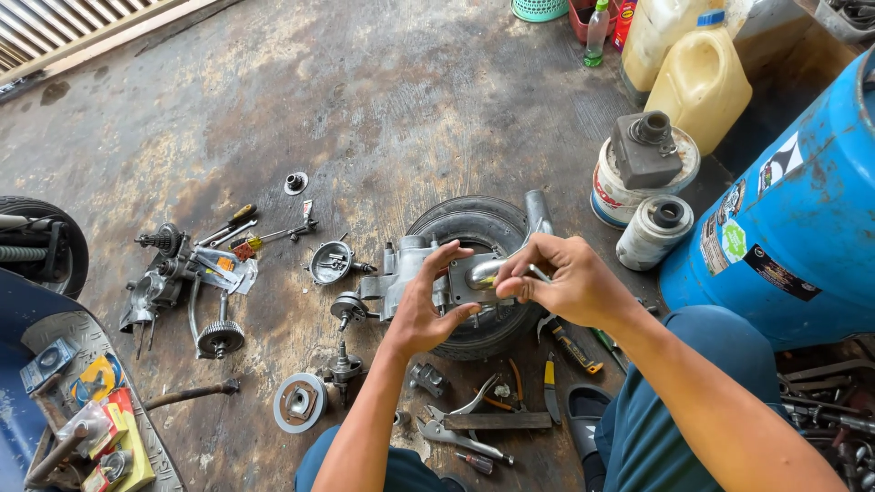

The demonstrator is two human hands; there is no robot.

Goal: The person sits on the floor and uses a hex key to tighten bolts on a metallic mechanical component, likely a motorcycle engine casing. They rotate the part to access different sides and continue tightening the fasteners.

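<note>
Left hand (421,310): curled around the left side of the metal cover (476,278), thumb up at its top edge, fingertips under its lower edge; grasping it.
Right hand (561,278): clenched over the cover's right end, fingers pinching a thin metal rod (540,271) against it.
Cover: dull grey cast metal, smooth and rounded on top, flat plate below; held over the tyre (474,226) near the floor's middle; long axis roughly left to right, rounded end toward the right hand.
Tyre: black rubber, ribbed tread, lying flat with a grey cast engine casing (401,264) across it; casing's tube (538,211) pointing to the far edge.
Jugs (697,82): two pale yellow plastic, squarish, blue cap on the nearer, at the far right corner.
Bottle (596,35): small, clear with green liquid, far edge beside a red package.
Basket (540,9): teal plastic mesh, far edge.
Drum (793,219): big blue cylinder at the right edge, round and rectangular stickers in white, green and black.
Tub (620,191): white round, red-banded label, grey blocky part on top.
Spool (654,232): whitish, wound, just right of the tyre.
Parts (182,273): greasy gears, shafts and screwdrivers, left of the tyre.
Pliers (460,437): steel, near edge, with cutters beside.
Floor (365,100): stained, worn concrete.
</note>
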